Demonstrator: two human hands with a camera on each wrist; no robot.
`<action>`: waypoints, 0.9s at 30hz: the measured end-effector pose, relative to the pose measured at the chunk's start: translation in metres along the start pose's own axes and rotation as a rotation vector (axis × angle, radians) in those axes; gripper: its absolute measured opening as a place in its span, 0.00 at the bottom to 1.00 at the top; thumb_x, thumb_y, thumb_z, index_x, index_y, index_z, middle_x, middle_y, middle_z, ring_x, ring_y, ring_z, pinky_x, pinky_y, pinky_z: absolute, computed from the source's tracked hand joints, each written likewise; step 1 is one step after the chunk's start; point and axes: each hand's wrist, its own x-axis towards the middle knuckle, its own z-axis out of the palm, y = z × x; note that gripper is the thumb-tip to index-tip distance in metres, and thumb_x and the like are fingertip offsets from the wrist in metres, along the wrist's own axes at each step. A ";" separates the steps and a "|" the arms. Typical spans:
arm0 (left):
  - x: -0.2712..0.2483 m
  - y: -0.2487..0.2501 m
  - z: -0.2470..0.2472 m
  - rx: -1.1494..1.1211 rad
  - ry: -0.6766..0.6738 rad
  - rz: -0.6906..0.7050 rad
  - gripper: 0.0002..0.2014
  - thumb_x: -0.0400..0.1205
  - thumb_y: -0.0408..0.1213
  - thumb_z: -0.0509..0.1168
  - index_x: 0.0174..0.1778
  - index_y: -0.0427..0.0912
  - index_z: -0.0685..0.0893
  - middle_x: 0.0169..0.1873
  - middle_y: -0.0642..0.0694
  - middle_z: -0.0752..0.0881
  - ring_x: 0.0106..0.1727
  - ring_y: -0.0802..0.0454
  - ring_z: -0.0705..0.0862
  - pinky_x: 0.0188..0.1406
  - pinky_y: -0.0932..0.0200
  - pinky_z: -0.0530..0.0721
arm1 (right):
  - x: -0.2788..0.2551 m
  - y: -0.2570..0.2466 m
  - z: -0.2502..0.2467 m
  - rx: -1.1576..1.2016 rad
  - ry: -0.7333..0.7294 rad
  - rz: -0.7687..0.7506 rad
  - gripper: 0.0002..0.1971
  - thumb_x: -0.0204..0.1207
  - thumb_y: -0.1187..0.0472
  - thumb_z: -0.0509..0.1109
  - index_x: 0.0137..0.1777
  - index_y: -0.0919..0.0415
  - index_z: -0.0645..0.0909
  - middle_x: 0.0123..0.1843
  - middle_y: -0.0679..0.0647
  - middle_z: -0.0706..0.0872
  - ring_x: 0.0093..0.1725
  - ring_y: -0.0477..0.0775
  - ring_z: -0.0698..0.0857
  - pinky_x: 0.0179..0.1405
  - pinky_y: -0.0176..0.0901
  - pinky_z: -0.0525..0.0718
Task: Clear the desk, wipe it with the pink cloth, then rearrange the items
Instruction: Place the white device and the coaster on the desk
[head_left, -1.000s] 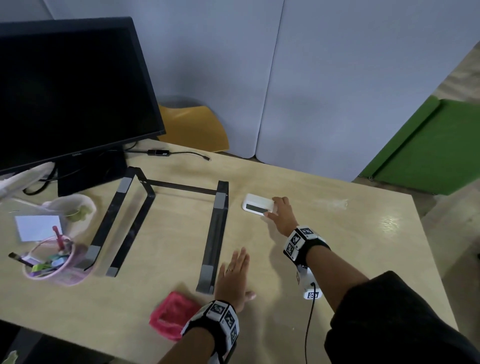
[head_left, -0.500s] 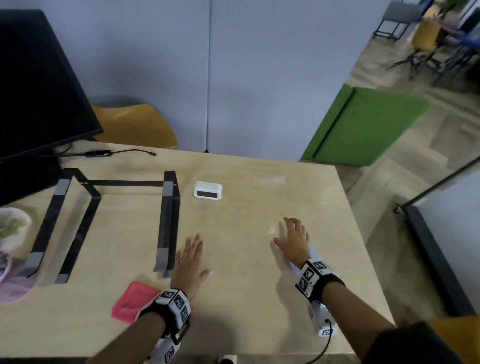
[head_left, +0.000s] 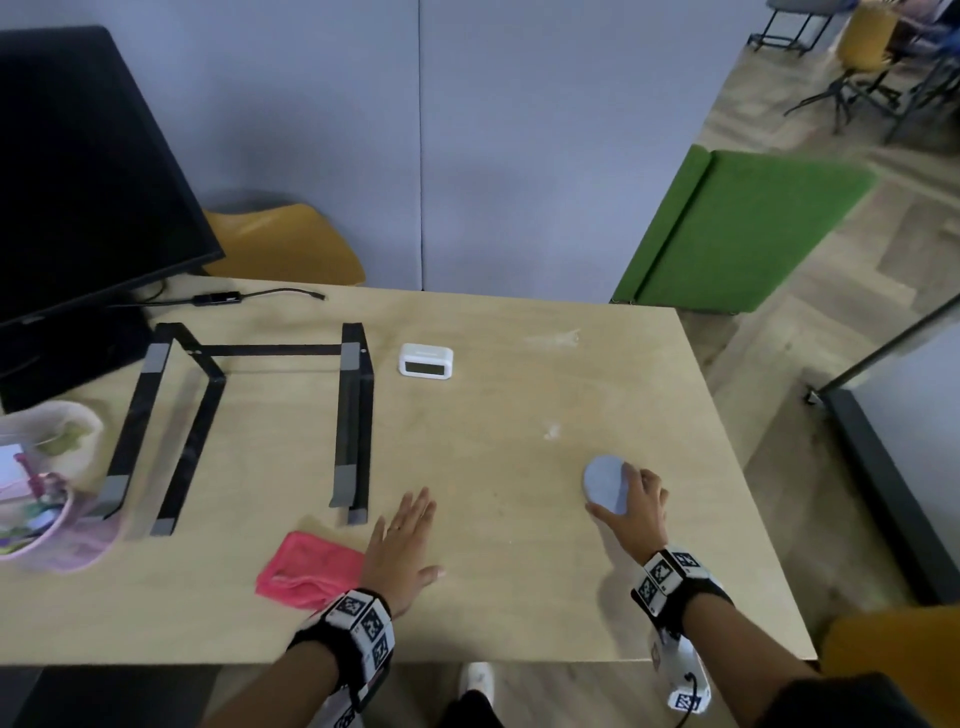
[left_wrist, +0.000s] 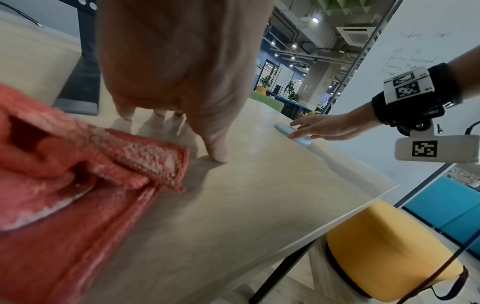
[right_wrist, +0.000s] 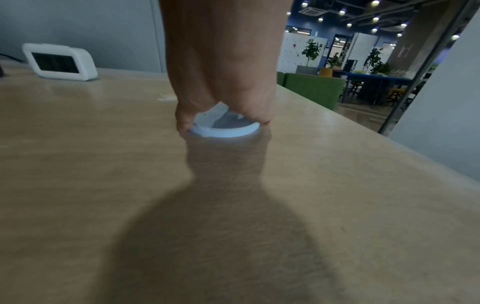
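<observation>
The pink cloth (head_left: 306, 571) (left_wrist: 64, 164) lies crumpled near the desk's (head_left: 493, 597) front edge. My left hand (head_left: 402, 545) (left_wrist: 179, 61) rests flat on the wood just right of it, fingers straight, holding nothing. My right hand (head_left: 631, 506) (left_wrist: 324, 129) (right_wrist: 223, 82) is at the front right, over a round pale-blue disc (head_left: 602, 483) (left_wrist: 302, 141) (right_wrist: 226, 131) that lies flat on the desk. In the right wrist view its thumb and a finger press the disc's opposite edges. A white digital clock (head_left: 425, 361) (right_wrist: 61, 61) stands further back, in the middle.
A black laptop stand (head_left: 353, 415) sits left of centre, a monitor (head_left: 78, 182) behind it. A pink cup of pens (head_left: 47, 519) and a pale bowl (head_left: 62, 426) stand at the left edge. A cable (head_left: 249, 296) runs along the back. A yellow stool (left_wrist: 384, 246) is below the right edge.
My right hand let go of the clock, drew back to the front right and now grips the blue disc. The left hand stayed by the cloth.
</observation>
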 end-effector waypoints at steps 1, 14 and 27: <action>-0.001 0.001 -0.001 0.002 -0.001 -0.006 0.43 0.82 0.50 0.61 0.83 0.44 0.39 0.82 0.51 0.32 0.84 0.50 0.36 0.82 0.44 0.47 | 0.000 -0.001 0.001 0.004 0.006 0.006 0.42 0.65 0.51 0.79 0.75 0.63 0.63 0.72 0.66 0.64 0.68 0.70 0.64 0.64 0.63 0.71; -0.002 0.005 -0.003 0.007 -0.025 -0.028 0.42 0.83 0.49 0.60 0.83 0.44 0.38 0.82 0.52 0.31 0.83 0.52 0.33 0.83 0.42 0.45 | -0.006 -0.123 0.044 -0.009 -0.099 -0.319 0.41 0.69 0.47 0.74 0.78 0.60 0.61 0.77 0.65 0.57 0.74 0.68 0.58 0.72 0.62 0.66; 0.000 0.004 -0.003 0.055 0.007 -0.033 0.41 0.83 0.48 0.60 0.83 0.41 0.40 0.83 0.48 0.37 0.84 0.49 0.35 0.81 0.42 0.40 | -0.017 -0.188 0.099 -0.071 -0.276 -0.402 0.40 0.72 0.47 0.72 0.80 0.53 0.57 0.82 0.60 0.51 0.80 0.64 0.52 0.79 0.57 0.56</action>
